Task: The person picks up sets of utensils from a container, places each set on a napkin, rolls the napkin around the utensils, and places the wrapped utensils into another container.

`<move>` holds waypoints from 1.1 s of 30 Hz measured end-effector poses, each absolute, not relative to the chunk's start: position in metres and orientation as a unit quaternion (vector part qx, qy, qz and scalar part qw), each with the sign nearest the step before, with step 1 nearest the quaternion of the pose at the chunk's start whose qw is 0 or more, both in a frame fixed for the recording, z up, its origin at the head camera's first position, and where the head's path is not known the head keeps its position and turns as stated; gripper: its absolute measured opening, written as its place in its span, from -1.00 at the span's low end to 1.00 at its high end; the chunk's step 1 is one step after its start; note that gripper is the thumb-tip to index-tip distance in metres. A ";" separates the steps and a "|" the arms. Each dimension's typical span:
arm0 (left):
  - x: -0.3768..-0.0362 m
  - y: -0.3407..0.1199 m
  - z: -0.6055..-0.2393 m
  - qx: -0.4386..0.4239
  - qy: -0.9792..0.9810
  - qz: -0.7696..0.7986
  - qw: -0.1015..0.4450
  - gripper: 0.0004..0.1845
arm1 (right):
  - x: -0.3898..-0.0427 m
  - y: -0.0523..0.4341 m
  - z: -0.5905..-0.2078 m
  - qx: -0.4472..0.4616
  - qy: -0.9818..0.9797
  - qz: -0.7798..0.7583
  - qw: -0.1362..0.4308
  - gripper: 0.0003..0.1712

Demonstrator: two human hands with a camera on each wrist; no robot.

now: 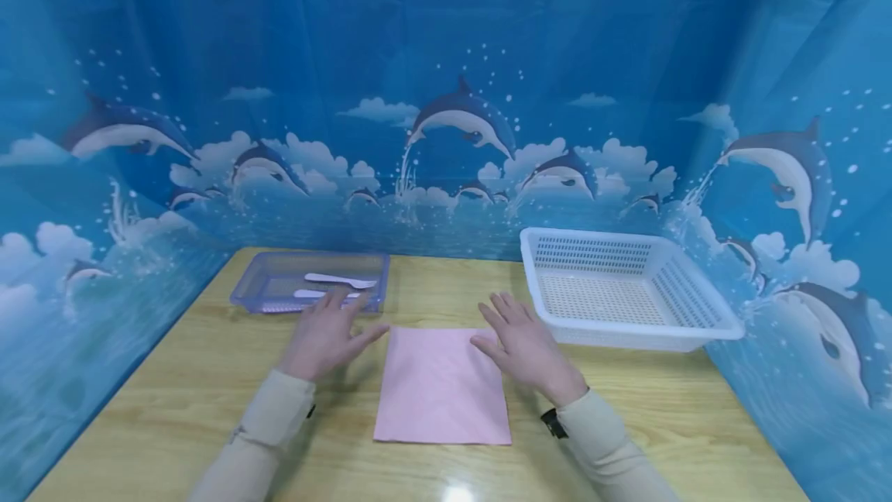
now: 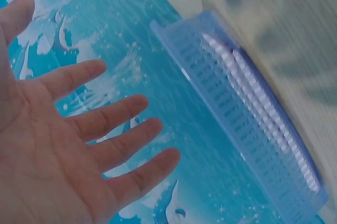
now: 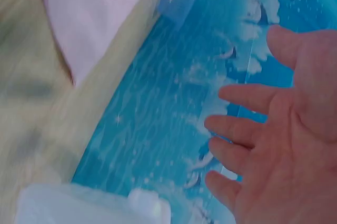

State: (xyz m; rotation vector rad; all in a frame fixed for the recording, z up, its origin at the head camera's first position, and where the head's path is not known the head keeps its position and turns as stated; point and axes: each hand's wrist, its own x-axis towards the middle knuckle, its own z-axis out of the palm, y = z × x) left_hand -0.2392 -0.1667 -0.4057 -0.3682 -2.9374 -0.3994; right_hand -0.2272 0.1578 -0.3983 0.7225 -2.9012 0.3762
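pink cloth (image 1: pixel 442 390) lying flat, nothing gripped

roughly square piece, cloth or soft paper, hard to tell which. lies on the wood-grain table (image 1: pixel 167 409), between the two hands. surface looks smooth; number of layers cannot be made out.

left hand (image 1: pixel 327 339): fingers spread, holding nothing. thumb points toward the cloth's far left corner. from the head view the fingertips overlap the near side of the purple tray (image 1: pixel 275 279); the left wrist view shows hand and tray apart. in the tray, a pale fork (image 1: pixel 341 280) and a second pale utensil (image 1: pixel 307 293), the latter partly hidden behind the fingers.

right hand (image 1: pixel 526 347): fingers spread too, holding nothing. covers the cloth's far right corner as seen from the head; the right wrist view shows it clear of the cloth. just beyond it, to the right, the white basket (image 1: pixel 627 335).

step, as judged: a pause between grips, hands raised about the cloth's far edge, no fold visible in progress. next move, whichever of these things it concerns, would call for lowering a hand and closing thumb against fingers; for the thin cloth, a light pinch right at an edge or corner.
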 end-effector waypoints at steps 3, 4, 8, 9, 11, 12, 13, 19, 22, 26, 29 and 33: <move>-0.238 -0.162 -0.408 -0.136 -0.979 -0.133 0.069 -0.16 | -0.225 0.149 -0.402 0.263 -0.957 0.111 0.058 -0.26; -0.238 -0.161 -0.409 -0.141 -0.979 -0.132 0.064 -0.16 | -0.225 0.146 -0.404 0.269 -0.955 0.110 0.053 -0.27; -0.237 -0.155 -0.413 -0.163 -0.977 -0.126 0.055 -0.17 | -0.226 0.139 -0.411 0.282 -0.950 0.133 0.000 -0.29; -0.237 -0.154 -0.414 -0.169 -0.976 -0.125 0.053 -0.19 | -0.227 0.138 -0.414 0.283 -0.949 0.142 -0.018 -0.29; -0.237 -0.151 -0.416 -0.177 -0.975 -0.125 0.050 -0.22 | -0.230 0.137 -0.418 0.281 -0.946 0.153 -0.054 -0.29; -0.236 -0.149 -0.418 -0.183 -0.974 -0.125 0.048 -0.23 | -0.232 0.137 -0.420 0.280 -0.944 0.158 -0.070 -0.29; -0.236 -0.148 -0.419 -0.187 -0.973 -0.125 0.043 -0.25 | -0.234 0.137 -0.423 0.278 -0.944 0.158 -0.082 -0.29; -0.236 -0.138 -0.430 -0.217 -0.967 -0.136 -0.007 -0.31 | -0.239 0.142 -0.437 0.271 -0.944 0.140 -0.123 -0.32; -0.234 -0.134 -0.433 -0.210 -0.967 -0.142 -0.025 -0.34 | -0.240 0.144 -0.441 0.275 -0.946 0.124 -0.123 -0.32; -0.232 -0.131 -0.436 -0.216 -0.966 -0.141 -0.036 -0.37 | -0.241 0.146 -0.443 0.276 -0.947 0.114 -0.123 -0.31; -0.230 -0.128 -0.439 -0.233 -0.962 -0.139 -0.037 -0.39 | -0.241 0.146 -0.442 0.272 -0.947 0.113 -0.128 -0.31; -0.228 -0.125 -0.443 -0.248 -0.958 -0.141 -0.037 -0.41 | -0.240 0.145 -0.443 0.267 -0.947 0.116 -0.134 -0.31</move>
